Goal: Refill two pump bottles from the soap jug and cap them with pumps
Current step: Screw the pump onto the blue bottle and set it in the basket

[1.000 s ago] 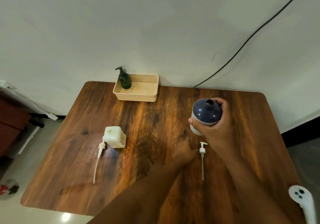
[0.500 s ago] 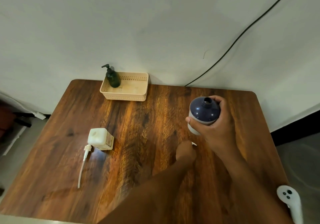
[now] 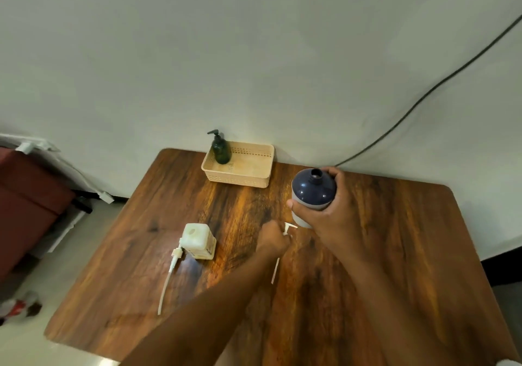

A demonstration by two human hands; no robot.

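My right hand (image 3: 324, 224) grips the open navy bottle (image 3: 313, 193) upright at the table's (image 3: 395, 238) far middle. My left hand (image 3: 272, 238) pinches the white pump (image 3: 288, 228) just near-left of it. Best lift the tube clear, then feed it straight into the neck.

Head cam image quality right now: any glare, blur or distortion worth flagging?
Head view: wide-angle bend curves the table edges and the wall cable; a bright glare patch sits on the wood beside the white jug; the left hand and the white pump it pinches are slightly smeared; the right hand on the blue bottle reads sharper.
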